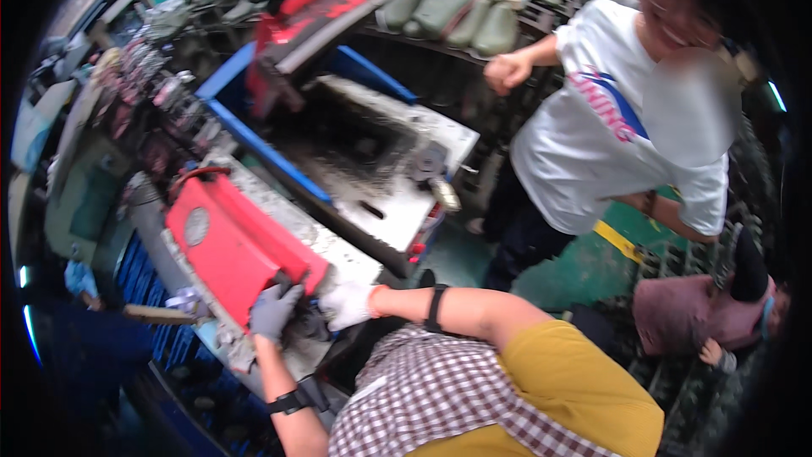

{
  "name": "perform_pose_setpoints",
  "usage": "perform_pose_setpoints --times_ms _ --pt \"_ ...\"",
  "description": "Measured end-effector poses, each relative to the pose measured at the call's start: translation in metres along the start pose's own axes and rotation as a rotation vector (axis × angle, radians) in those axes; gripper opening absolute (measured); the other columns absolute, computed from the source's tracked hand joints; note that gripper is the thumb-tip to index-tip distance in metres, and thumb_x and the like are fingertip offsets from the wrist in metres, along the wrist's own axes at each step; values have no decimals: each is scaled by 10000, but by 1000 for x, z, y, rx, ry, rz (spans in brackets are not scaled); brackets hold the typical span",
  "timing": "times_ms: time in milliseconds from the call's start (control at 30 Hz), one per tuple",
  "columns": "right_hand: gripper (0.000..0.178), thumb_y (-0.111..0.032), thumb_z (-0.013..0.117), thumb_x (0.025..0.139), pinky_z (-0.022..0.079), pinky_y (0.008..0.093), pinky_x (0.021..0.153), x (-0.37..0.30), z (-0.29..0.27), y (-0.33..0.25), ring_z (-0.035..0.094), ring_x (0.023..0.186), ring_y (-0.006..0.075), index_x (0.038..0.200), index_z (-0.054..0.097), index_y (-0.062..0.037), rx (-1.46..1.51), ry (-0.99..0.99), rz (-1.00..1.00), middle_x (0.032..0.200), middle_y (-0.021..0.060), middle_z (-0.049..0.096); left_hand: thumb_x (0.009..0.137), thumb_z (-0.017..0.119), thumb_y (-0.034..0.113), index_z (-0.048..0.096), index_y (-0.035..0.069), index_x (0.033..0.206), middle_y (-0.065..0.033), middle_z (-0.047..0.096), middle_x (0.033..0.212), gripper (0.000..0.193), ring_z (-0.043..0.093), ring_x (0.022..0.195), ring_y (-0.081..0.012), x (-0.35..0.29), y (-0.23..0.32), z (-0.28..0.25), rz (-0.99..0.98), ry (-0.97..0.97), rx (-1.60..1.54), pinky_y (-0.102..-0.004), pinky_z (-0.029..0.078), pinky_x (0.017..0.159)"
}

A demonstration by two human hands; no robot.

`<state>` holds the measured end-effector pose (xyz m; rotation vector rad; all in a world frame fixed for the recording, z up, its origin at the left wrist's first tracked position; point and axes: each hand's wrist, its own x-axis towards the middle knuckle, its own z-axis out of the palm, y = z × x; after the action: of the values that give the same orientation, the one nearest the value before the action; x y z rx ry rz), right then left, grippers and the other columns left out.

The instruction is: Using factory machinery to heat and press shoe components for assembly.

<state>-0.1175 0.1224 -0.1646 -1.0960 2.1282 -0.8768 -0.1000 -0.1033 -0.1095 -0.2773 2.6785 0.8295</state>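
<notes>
A mustard-yellow, short-sleeved top under a brown-and-white checked apron; grey glove on the left hand, white, orange-cuffed glove on the right hand; black bands round both forearms.

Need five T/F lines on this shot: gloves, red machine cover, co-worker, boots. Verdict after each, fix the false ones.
1. The left hand is gloved in grey. True.
2. The right hand is gloved in black. False: its glove is white.
3. The left hand is at the near end of the red machine cover. True.
4. The co-worker wears a yellow T-shirt. False: the T-shirt is white.
5. The green boots lie between the two hands. False: they lie beyond the machine with the blue frame.
</notes>
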Motion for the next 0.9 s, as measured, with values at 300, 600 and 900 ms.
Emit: perform_pose_setpoints --times_ms 300,600,900 --pt "480 -420 695 885 525 459 928 1 -4 -6 669 1053 389 1202 674 -60 1 -44 -18 1110 217 704 872 634 640 744 36 1112 -237 725 1113 659 695 1069 -373 -17 24 -20 -30 -1 97 -448 529 918" --pt "512 -467 664 880 518 478 927 2 -3 -1 677 1037 412 1196 668 -66 -11 -70 -3 1092 225 710 895 584 670 731 39 1034 -224 716 1141 662 684 1089 -366 -22 21 -12 -14 53 134 -452 521 912" --pt "487 -454 684 888 521 453 910 2 -4 6 672 1030 392 1161 661 -52 -9 -53 -24 1080 208 709 1019 650 296 489 43 1326 -19 590 945 429 572 780 -96 -8 35 -116 371 950 -864 -249 473 681"
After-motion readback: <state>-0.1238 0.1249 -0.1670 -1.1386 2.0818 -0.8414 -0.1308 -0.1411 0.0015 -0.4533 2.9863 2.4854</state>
